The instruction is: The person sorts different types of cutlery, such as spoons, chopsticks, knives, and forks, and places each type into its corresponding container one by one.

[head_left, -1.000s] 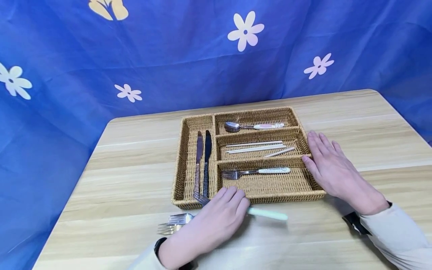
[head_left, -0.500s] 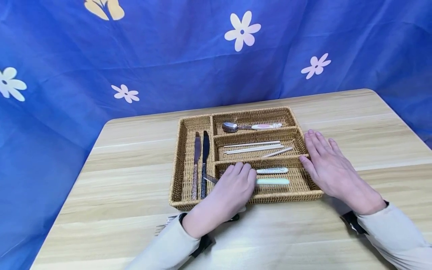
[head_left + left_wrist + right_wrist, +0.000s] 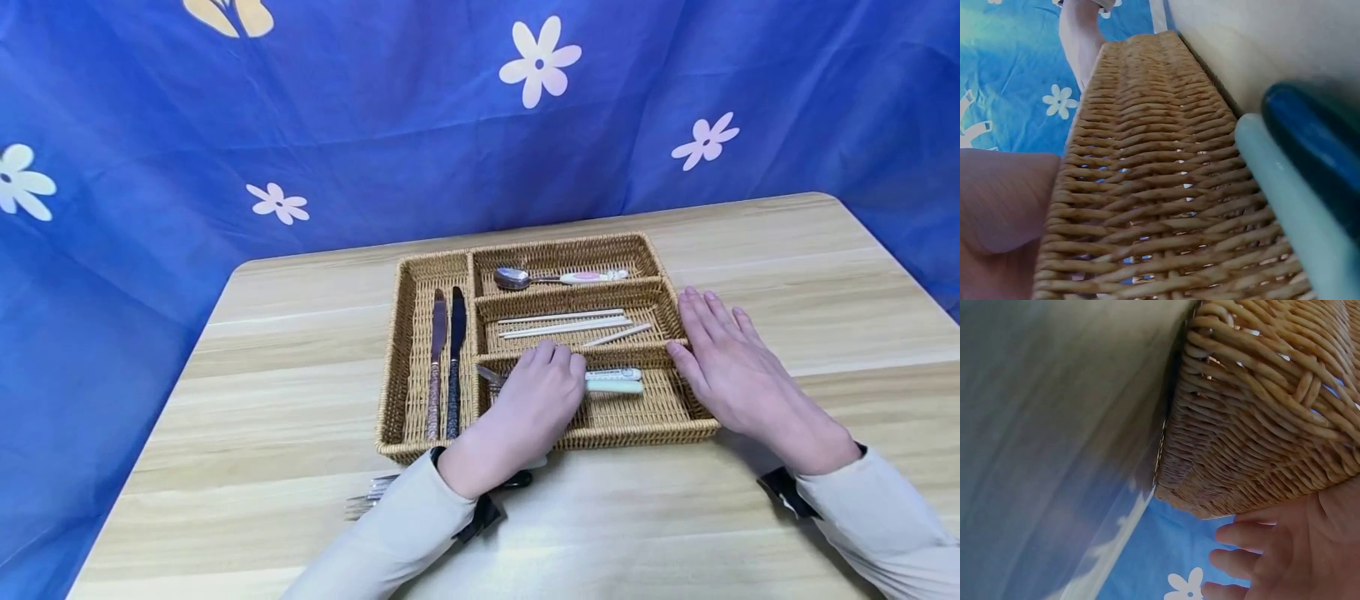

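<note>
My left hand (image 3: 542, 400) is over the front compartment of a wicker cutlery tray (image 3: 637, 436), fingers curled round a fork with a mint-green handle (image 3: 617, 387). Beside that handle, in the same compartment, lies a fork with a white patterned handle (image 3: 626, 374); my hand covers much of both forks. My right hand (image 3: 738, 367) rests with straight fingers against the tray's right side. In the right wrist view, its fingers (image 3: 1241, 562) lie along the woven wall (image 3: 1241, 450).
The left compartment holds two knives (image 3: 454, 358). A spoon (image 3: 513, 278) lies at the back, several white chopsticks (image 3: 566, 327) in the middle. More forks (image 3: 367, 498) lie on the table, partly under my left forearm. The left wrist view shows mint (image 3: 1291, 194) and dark (image 3: 1316, 137) handles outside the tray.
My left hand has carried the mint-handled fork from in front of the tray into the front compartment, beside the white-handled fork. The right hand has stayed against the tray.
</note>
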Available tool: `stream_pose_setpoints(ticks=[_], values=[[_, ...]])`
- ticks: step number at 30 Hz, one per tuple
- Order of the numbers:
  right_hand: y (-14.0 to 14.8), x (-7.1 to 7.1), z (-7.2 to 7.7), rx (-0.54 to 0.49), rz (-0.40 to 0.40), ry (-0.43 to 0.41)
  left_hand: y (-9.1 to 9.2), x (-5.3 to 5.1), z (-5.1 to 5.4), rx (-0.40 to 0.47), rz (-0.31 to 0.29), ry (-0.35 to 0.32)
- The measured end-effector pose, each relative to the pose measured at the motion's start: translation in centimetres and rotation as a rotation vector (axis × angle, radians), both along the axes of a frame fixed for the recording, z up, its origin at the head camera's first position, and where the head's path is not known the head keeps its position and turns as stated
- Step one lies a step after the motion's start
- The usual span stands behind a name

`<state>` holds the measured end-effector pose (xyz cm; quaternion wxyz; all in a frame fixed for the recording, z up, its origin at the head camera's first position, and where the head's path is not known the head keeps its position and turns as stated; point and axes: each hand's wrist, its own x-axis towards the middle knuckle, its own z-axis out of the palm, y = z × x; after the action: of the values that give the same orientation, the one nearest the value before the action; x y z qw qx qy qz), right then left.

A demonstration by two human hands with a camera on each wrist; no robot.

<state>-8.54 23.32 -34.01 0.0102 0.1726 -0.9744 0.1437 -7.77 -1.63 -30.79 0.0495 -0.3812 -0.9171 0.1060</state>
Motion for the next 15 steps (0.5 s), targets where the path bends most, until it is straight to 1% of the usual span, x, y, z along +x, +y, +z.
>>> stream_pose_setpoints(ticks=[2, 8, 15], values=[[-0.01, -0.04, 0.06, -0.003, -0.002, -0.001, 0.15, -0.33, -0.14, -0.003, -0.003, 0.01], [-0.07, -0.09, 0.22, 0.004, 0.002, -0.013, 0.28, -0.83, -0.35, -0.02, 0.005, -0.005], [-0.01, -0.11, 0.36, -0.004, 0.0, -0.029, 0.99, -1.1, -0.14, -0.098, -0.016, -0.026]])
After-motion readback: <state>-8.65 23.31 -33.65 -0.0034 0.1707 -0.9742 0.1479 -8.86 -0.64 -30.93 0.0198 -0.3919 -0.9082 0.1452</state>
